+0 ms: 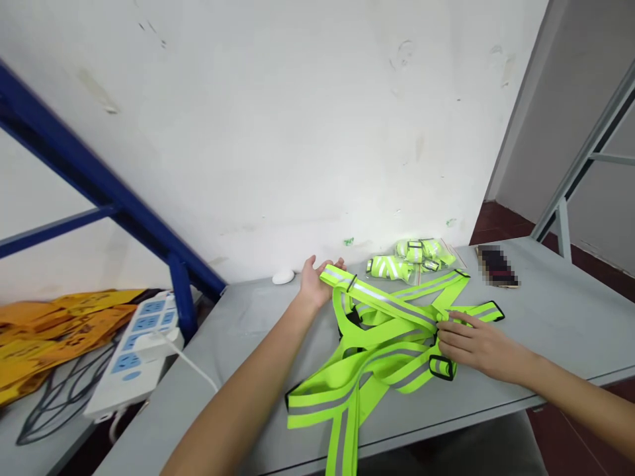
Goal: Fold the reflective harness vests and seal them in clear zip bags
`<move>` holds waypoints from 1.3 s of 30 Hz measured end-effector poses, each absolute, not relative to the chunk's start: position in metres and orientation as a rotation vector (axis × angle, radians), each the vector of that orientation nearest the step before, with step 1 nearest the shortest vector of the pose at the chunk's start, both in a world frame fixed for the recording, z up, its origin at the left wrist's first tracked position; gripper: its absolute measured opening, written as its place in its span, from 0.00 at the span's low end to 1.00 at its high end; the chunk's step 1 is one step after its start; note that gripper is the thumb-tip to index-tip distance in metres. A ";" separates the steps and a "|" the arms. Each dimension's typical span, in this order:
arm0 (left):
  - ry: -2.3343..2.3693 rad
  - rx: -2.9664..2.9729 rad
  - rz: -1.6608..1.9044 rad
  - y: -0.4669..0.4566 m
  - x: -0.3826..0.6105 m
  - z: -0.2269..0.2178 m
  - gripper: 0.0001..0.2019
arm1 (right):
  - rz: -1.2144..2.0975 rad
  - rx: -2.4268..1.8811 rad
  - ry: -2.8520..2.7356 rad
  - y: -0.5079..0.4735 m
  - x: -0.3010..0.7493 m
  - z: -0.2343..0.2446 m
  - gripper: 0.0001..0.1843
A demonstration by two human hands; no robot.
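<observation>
A neon-yellow reflective vest (391,324), made of straps with silver stripes and black buckles, lies in a loose tangle on the grey table. Near the wall, my left hand (315,283) holds the end of one strap, palm turned up and some fingers hidden behind the webbing. That strap runs taut toward my right hand (469,340), whose fingers close on the straps at the right side of the bundle. A black buckle (441,367) sits just below the right fingertips. Some straps hang over the table's front edge.
Bagged rolled vests (411,259) lie against the wall, with a blurred dark phone-like object (497,266) to their right. A white rounded object (283,276) is by the wall. At left are a power strip (141,337), cables and orange-yellow strips (64,330). A blue frame (99,188) slants there.
</observation>
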State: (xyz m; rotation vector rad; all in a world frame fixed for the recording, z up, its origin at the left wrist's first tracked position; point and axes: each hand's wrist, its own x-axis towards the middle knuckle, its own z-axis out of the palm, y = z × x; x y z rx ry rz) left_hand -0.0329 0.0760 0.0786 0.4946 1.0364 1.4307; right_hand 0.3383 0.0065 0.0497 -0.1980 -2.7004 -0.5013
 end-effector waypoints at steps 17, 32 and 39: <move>2.041 2.241 0.177 0.049 0.014 0.071 0.13 | -0.371 -0.278 -2.727 0.013 0.359 0.031 0.17; 1.905 2.196 0.265 0.060 -0.059 0.085 0.14 | -0.258 -0.327 -2.708 0.028 0.377 0.015 0.18; 1.954 2.420 0.022 0.049 -0.056 0.061 0.12 | -0.284 -0.330 -2.719 0.032 0.383 0.011 0.19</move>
